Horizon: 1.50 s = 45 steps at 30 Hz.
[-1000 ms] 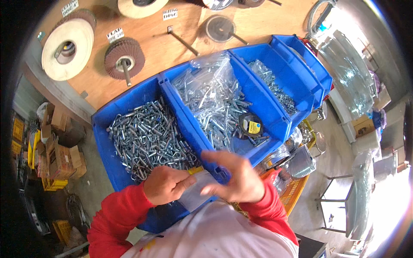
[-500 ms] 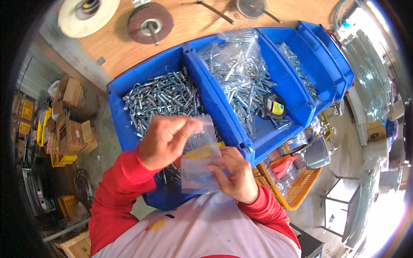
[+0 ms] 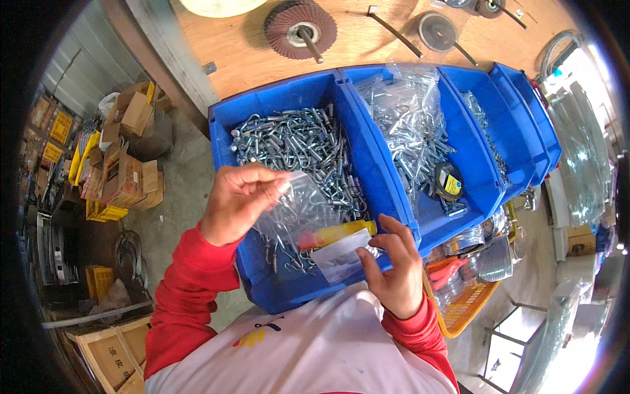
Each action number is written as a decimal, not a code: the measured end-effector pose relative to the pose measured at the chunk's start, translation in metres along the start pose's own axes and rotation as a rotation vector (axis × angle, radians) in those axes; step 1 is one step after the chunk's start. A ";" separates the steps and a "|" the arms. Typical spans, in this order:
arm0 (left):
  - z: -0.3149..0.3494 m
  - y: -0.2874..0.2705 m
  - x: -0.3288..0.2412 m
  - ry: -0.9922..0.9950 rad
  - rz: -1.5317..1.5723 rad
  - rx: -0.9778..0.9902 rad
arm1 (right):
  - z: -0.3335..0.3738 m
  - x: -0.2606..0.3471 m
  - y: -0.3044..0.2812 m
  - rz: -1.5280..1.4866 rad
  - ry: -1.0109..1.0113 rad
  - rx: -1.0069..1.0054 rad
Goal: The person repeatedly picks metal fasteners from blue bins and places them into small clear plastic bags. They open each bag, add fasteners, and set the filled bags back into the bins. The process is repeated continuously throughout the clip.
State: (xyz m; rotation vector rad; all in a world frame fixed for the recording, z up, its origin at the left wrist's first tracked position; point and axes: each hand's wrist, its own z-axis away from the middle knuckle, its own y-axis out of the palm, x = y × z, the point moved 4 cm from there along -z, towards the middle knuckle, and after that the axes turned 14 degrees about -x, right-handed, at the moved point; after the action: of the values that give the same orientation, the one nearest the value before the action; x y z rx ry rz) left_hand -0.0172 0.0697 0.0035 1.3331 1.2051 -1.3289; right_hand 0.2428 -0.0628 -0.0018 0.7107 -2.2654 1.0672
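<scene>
Plastic bag [image 3: 298, 207], clear with a white patch [image 3: 340, 259], slants lengthwise from your pinching left hand [image 3: 235, 202] down toward your right hand [image 3: 399, 272], fingers parted, above the blue bin [image 3: 279, 289] near its front edge.

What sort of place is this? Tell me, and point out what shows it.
Probably a workshop or its parts store: blue bins hold loose metal hooks, and an abrasive wheel sits on a peg on the wooden board.
</scene>
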 end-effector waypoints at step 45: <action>0.089 0.039 0.002 -0.145 0.407 0.013 | -0.035 0.036 0.065 -0.737 0.151 0.629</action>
State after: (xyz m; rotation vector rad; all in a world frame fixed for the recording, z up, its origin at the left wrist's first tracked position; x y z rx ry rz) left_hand 0.0083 -0.0237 -0.0042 1.3768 0.7764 -1.1172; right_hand 0.1830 -0.0067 0.0067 1.4997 -1.3127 1.3614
